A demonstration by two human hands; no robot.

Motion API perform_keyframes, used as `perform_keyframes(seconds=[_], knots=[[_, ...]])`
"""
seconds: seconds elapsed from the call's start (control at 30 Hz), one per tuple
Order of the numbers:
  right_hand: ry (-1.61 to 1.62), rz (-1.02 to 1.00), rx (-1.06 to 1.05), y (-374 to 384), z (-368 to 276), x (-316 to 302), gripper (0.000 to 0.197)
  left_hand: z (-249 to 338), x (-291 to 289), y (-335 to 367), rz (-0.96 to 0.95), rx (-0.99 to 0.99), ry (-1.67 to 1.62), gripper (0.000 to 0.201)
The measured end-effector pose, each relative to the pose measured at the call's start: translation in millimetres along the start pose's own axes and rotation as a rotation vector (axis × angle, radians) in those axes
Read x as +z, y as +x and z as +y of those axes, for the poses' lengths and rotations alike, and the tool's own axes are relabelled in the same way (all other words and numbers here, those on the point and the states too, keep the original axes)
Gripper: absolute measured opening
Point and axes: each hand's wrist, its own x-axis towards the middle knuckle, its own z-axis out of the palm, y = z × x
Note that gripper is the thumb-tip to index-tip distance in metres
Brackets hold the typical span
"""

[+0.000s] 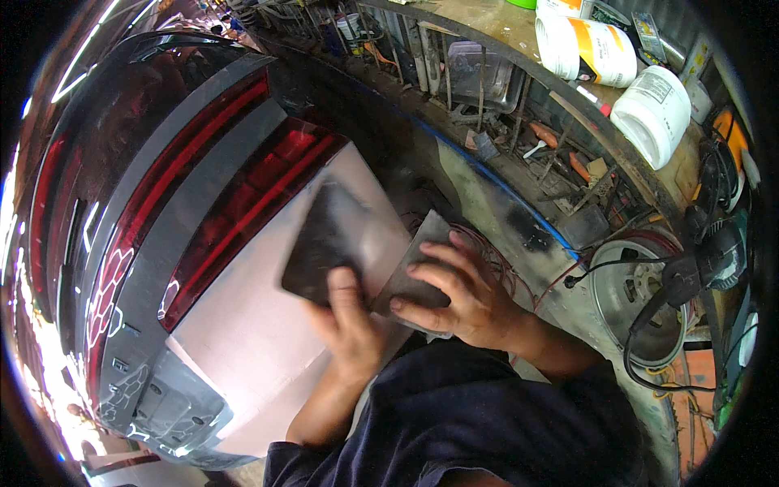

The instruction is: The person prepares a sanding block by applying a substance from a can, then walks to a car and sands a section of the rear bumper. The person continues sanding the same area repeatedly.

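My left hand (353, 325) is closed on a dark, flat rectangular sheet (320, 231), its thumb pressed on the near edge. My right hand (466, 296) grips a grey, rough-looking flat sheet (411, 253), with fingers spread across its upper face. The two sheets are close together above a pale pinkish body panel (243, 357) of a dark car. Slight blur softens the left hand and its sheet. Beyond the panel runs a red tail light (260, 203). Whatever lies under the sheets is hidden.
A workbench (479, 28) curves along the far right, bearing white tubs (653, 114). Tools and scraps (560, 154) lie beneath it. At right are a wheel rim (637, 300) and a corded power tool (714, 252). Reddish hoses (519, 272) trail over the floor.
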Motion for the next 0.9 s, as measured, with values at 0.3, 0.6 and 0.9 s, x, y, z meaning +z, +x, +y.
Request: perform_keyframes(seconds=[0.3,0.6,0.9], knots=[[0.170,0.148,0.033,48,60,74,0.048,53,-177,39,0.471,0.215,0.009,0.043],[0.029,0.207,-0.068,83,104,118,0.047,28,-222,42,0.386,0.113,0.048,0.051],[0.034,0.160,-0.067,91,108,123,0.050,28,-239,42,0.392,0.075,-0.098,0.042]])
